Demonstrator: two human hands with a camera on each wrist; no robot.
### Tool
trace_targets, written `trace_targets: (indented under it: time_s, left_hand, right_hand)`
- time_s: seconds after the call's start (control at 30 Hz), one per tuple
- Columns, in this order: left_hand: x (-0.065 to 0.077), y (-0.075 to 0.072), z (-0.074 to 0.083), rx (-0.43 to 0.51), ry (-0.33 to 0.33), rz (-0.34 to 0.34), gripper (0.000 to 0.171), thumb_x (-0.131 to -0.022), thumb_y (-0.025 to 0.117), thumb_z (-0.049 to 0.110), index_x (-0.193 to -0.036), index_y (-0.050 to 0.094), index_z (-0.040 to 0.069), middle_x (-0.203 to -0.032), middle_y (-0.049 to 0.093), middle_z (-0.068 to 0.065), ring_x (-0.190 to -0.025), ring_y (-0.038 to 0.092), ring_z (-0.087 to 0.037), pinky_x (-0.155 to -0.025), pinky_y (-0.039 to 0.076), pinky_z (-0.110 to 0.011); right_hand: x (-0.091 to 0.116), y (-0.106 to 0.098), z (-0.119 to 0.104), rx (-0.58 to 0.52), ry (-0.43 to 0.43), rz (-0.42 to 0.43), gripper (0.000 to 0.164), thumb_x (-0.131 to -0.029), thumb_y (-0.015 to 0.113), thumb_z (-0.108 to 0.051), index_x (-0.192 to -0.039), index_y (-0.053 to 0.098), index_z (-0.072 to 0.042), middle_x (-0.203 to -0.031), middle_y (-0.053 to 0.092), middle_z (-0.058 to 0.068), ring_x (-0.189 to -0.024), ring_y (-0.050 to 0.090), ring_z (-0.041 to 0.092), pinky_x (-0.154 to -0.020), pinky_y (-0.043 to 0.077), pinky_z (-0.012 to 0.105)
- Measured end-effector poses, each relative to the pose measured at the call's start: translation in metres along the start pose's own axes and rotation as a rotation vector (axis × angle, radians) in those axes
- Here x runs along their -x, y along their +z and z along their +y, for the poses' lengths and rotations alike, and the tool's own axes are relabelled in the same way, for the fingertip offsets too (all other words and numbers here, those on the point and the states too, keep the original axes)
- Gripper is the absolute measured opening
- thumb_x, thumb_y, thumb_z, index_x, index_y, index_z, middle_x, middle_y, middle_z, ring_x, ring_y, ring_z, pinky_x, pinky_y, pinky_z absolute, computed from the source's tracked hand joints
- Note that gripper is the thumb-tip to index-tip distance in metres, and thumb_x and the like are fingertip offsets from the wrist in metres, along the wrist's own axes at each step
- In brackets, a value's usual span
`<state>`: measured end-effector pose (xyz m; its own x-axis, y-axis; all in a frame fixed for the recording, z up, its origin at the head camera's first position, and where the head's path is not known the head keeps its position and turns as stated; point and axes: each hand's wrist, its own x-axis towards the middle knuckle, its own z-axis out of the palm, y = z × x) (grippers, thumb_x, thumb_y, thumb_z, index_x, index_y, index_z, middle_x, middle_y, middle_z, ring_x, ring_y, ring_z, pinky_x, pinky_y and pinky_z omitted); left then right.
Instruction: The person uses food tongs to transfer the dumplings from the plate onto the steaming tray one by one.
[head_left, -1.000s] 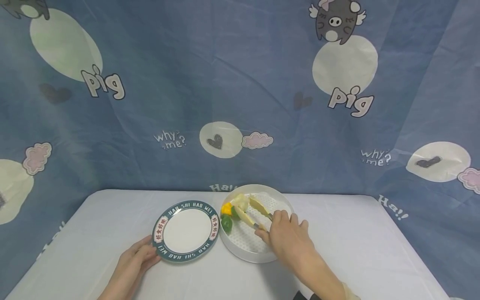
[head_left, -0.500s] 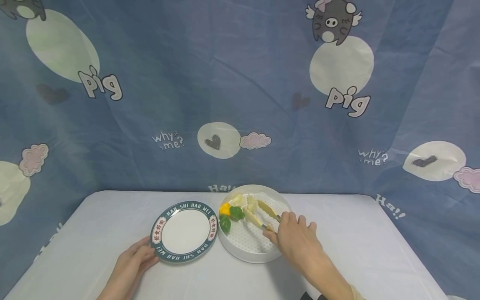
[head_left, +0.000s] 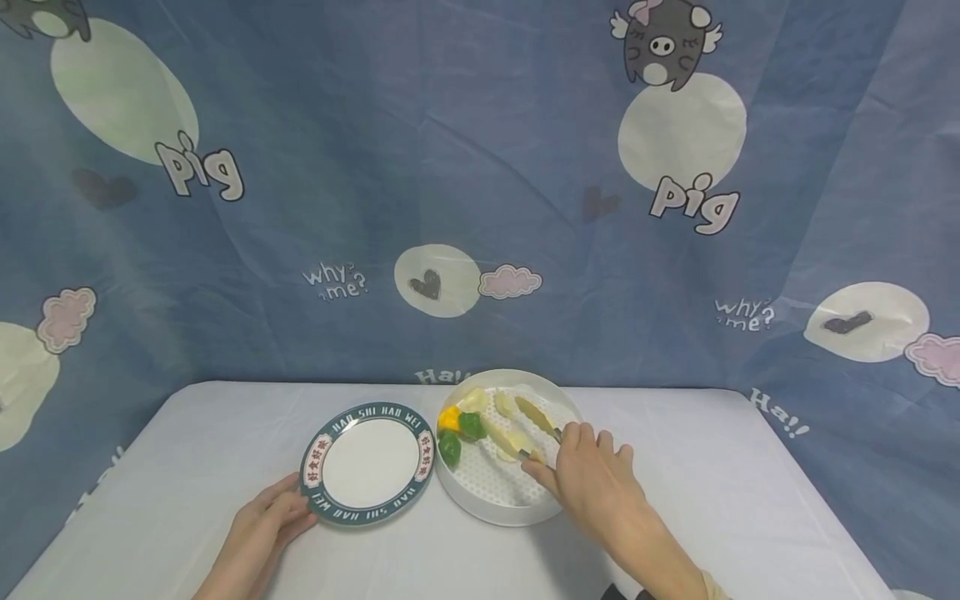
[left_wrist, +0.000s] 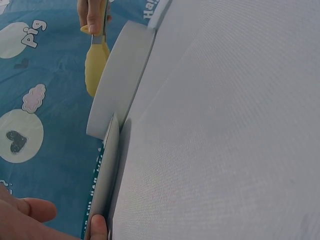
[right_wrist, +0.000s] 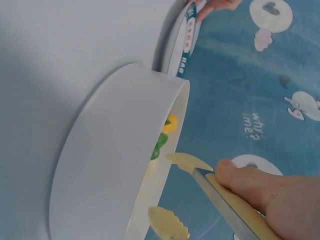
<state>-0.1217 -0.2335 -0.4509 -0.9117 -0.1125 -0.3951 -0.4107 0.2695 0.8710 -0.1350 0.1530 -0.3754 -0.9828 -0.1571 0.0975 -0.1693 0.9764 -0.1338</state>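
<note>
My right hand [head_left: 596, 475] grips yellow-tipped metal tongs [head_left: 501, 436] above the round white dish [head_left: 498, 514]. Their tips are spread apart inside the dish. Near them lie pale yellowish pieces [head_left: 475, 401], their kind unclear. At the dish's left side sit two green peppers [head_left: 450, 448] and a yellow pepper-like piece [head_left: 450, 418]. My left hand [head_left: 262, 529] holds the left rim of a white plate [head_left: 372, 462] with a green lettered border. In the left wrist view, one fingertip [left_wrist: 99, 227] presses the plate's underside. Part of the tongs' handle is hidden by my right hand.
The plate and dish stand side by side on a white-covered table [head_left: 720, 467]. A blue patterned cloth [head_left: 480, 183] hangs behind the table's far edge. The dish has a raised wall [right_wrist: 107, 150].
The tongs have shifted right in the dish, away from the green pepper they partly covered. Their tips now stand wider apart, beside a pale piece. The left hand stays at the plate.
</note>
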Motion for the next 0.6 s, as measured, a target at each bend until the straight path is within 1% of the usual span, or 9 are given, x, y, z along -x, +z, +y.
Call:
trace_targets:
  time_s: [0.2, 0.3, 0.47, 0.6]
  left_hand:
    - [0.000, 0.000, 0.000, 0.008, 0.005, 0.004, 0.072, -0.109, 0.043, 0.021, -0.164, 0.016, -0.017, -0.172, 0.017, -0.041, -0.158, 0.038, -0.050, -0.103, 0.064, -0.015]
    - [-0.001, 0.000, -0.001, 0.006, 0.004, 0.003, 0.073, -0.108, 0.043, 0.021, -0.164, 0.016, -0.017, -0.172, 0.017, -0.041, -0.158, 0.038, -0.050, -0.103, 0.064, -0.015]
    - [-0.001, 0.000, -0.001, 0.001, 0.003, 0.002, 0.074, -0.107, 0.043, 0.020, -0.164, 0.015, -0.017, -0.172, 0.016, -0.041, -0.158, 0.037, -0.051, -0.105, 0.064, -0.018]
    - [-0.001, 0.001, -0.001, 0.005, 0.002, 0.008, 0.075, -0.107, 0.044, 0.020, -0.165, 0.014, -0.017, -0.172, 0.016, -0.041, -0.158, 0.036, -0.051, -0.106, 0.064, -0.020]
  right_hand:
    - [-0.002, -0.002, -0.004, -0.018, -0.002, -0.026, 0.061, -0.102, 0.065, -0.059, -0.105, 0.058, 0.002, -0.083, 0.051, 0.008, -0.076, 0.047, 0.026, -0.064, 0.032, 0.037]
    - [-0.003, -0.003, -0.009, -0.025, -0.009, -0.021, 0.062, -0.101, 0.066, -0.058, -0.106, 0.059, 0.003, -0.083, 0.051, 0.009, -0.077, 0.048, 0.027, -0.065, 0.034, 0.038]
    - [-0.005, -0.003, -0.018, -0.025, -0.032, 0.005, 0.061, -0.100, 0.068, -0.057, -0.103, 0.059, 0.003, -0.081, 0.049, 0.009, -0.075, 0.047, 0.027, -0.065, 0.034, 0.038]
    - [-0.006, -0.004, -0.027, -0.013, -0.048, 0.001, 0.064, -0.101, 0.066, -0.059, -0.106, 0.060, 0.005, -0.084, 0.051, 0.011, -0.078, 0.050, 0.028, -0.066, 0.038, 0.042]
